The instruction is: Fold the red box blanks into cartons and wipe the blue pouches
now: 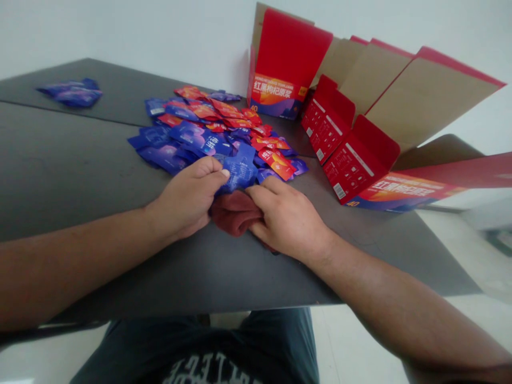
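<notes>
Nearest the body: a maroon cloth (pixel 234 213) bunched on the table, under the right hand (pixel 286 218), which lies open and flat, fingers spread, pressing on it. The left hand (pixel 188 197) sits just beside, fingertips closed on the edge of a blue sachet (pixel 239 170), apparently pinching it; the thumb's exact contact is partly hidden. Hands apart, knuckles nearly meeting over the cloth.

Beyond: a loose heap of red and blue sachets (pixel 196 128) on a dark table (pixel 68 170), touching the sachet held and the cloth's far edge. Further left, a separate small cluster of sachets (pixel 70 92). Far right, unfolded red-and-kraft cartons (pixel 340 138) stand propped, one flat panel (pixel 404 189) jutting past the table edge.

Risks: thin, slick film could slip from a light pinch; cloth dragged under the palm could sweep the heap; a bumped carton could topple, or the overhanging panel could slide off.
</notes>
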Demonstrator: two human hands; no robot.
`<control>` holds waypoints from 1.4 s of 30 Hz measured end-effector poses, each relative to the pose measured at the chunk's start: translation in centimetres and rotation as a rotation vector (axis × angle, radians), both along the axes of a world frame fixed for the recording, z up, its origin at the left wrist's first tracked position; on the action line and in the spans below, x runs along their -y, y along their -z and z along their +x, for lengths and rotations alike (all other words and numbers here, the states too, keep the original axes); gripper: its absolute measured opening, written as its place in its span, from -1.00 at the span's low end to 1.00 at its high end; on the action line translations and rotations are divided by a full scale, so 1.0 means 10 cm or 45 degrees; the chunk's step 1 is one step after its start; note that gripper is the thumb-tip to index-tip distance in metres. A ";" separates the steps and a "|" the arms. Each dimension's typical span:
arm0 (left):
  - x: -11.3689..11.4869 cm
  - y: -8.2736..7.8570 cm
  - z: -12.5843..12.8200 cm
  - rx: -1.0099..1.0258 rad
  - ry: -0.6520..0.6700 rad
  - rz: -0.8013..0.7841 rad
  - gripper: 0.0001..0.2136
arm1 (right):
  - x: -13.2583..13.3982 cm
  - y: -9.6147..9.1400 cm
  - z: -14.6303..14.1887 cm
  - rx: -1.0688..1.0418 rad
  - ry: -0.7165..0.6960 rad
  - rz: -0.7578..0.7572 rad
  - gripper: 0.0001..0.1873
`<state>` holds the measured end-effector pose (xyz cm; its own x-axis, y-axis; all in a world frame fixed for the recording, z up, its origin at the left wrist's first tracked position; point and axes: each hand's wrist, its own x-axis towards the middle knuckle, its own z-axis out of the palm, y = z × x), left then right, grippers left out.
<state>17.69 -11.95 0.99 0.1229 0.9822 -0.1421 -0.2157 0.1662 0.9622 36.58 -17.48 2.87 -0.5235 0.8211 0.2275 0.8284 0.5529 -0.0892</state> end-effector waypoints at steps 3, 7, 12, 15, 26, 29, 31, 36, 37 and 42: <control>0.00 0.01 -0.01 -0.064 -0.023 0.035 -0.80 | 0.00 0.01 -0.01 0.033 -0.123 -0.024 -0.76; -0.01 0.03 -0.02 -0.015 0.002 0.031 -0.80 | 0.01 0.02 -0.01 0.014 -0.039 -0.007 -0.78; -0.01 0.03 -0.02 -0.065 -0.032 0.041 -0.81 | 0.01 0.02 -0.03 0.048 -0.122 -0.008 -0.79; -0.01 0.02 -0.01 -0.050 -0.036 0.037 -0.80 | 0.01 0.02 -0.03 0.046 -0.101 -0.020 -0.78; -0.02 0.01 -0.01 0.016 -0.019 0.011 -0.81 | -0.01 0.01 0.00 0.000 -0.030 -0.016 -0.79; -0.03 0.01 -0.01 0.006 -0.047 0.004 -0.80 | 0.00 0.02 -0.01 -0.004 -0.054 -0.006 -0.80; -0.04 0.03 -0.01 -0.008 -0.066 0.027 -0.81 | 0.00 0.03 -0.01 0.019 -0.148 -0.028 -0.78; -0.05 0.07 -0.02 0.071 0.043 0.057 -0.84 | -0.09 0.01 0.11 -0.082 0.024 0.007 -0.81; -0.05 0.08 -0.02 0.088 0.062 0.035 -0.85 | -0.11 0.01 0.14 -0.127 0.085 0.037 -0.80; -0.04 0.08 -0.03 0.063 0.088 0.011 -0.83 | -0.13 0.02 0.16 -0.137 0.006 -0.015 -0.80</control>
